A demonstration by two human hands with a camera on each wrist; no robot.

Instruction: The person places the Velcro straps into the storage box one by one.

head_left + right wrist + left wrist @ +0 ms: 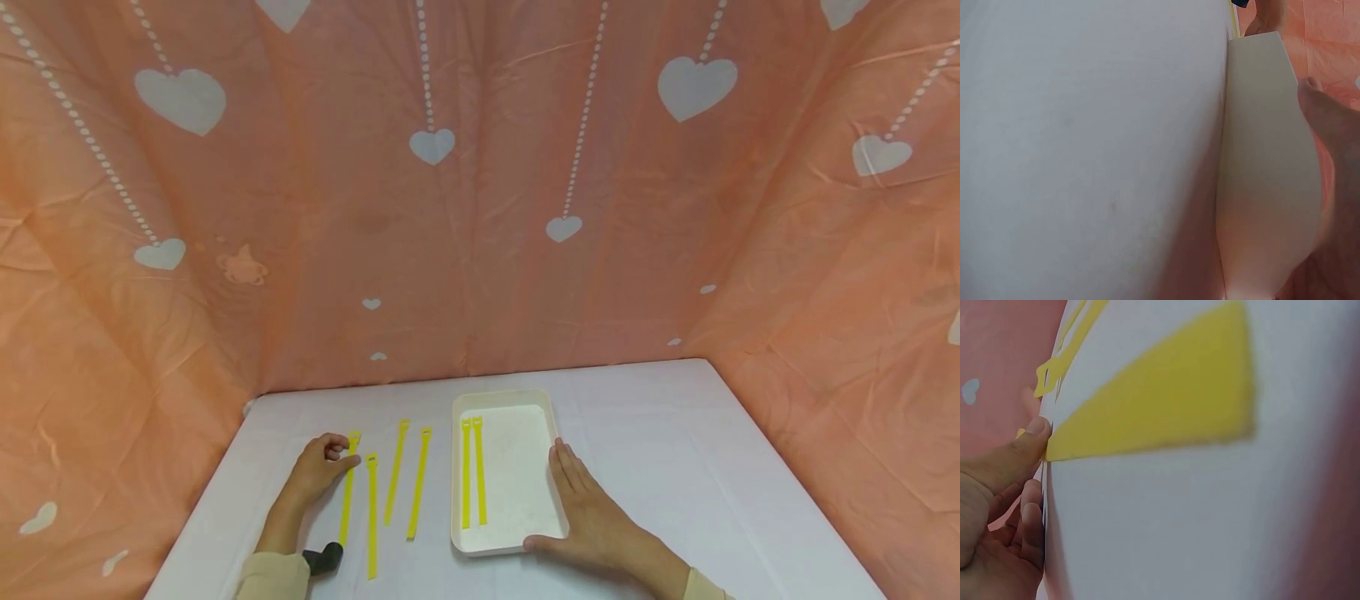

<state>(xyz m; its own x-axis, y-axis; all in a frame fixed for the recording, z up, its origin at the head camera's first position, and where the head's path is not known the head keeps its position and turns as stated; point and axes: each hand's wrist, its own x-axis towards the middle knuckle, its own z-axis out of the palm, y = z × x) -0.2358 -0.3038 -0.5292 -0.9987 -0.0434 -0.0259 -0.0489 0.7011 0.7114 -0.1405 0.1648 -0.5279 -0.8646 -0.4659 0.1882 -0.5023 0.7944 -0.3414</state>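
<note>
My left hand (pixel 318 468) is at the upper part of the leftmost yellow hook-and-loop cable tie (pixel 347 504), thumb and curled fingers pinching it. In the left wrist view the thumb (pixel 1034 432) touches this tie (pixel 1166 394), whose tail reaches toward the camera. Three more yellow ties lie to its right, one of them the nearest tie (pixel 372 525). My right hand (pixel 596 518) rests along the right side of a white tray (pixel 521 475), fingers straight and thumb at the near corner. Inside the tray, two yellow ties (pixel 473 475) lie side by side at the left.
A black device (pixel 324 559) sits at the left wrist. White cloth covers the table (pixel 675 450). Pink curtains with white hearts (pixel 480 250) stand behind and at both sides.
</note>
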